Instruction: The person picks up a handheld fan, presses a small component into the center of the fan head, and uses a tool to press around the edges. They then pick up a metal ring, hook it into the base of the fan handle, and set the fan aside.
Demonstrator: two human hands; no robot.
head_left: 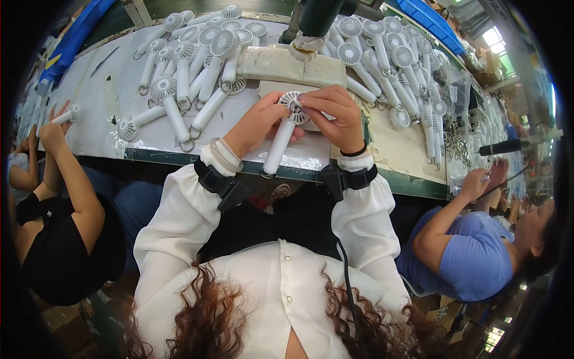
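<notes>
A white handheld fan [277, 148] is between my hands, its round grille turned up and its handle slanting down toward me. My left hand [258, 124] is closed around the fan just below the grille, thumb on the near side. The fingers of my right hand [336, 117] are pinched together at the right edge of the grille. Dark gaps show near the grille's middle; whether a small part is between the right fingertips is hidden. Behind my hands, a cream-coloured block [281, 64] sits under a dark green machine column [317, 19].
White fans with metal rings lie heaped on the left [206, 66] and right [388, 60] of the worktable [134, 152]. Metal rings or chains [457, 140] lie at the right. Co-workers sit on my left [66, 209] and right [463, 245]. Blue trays [430, 23] stand behind.
</notes>
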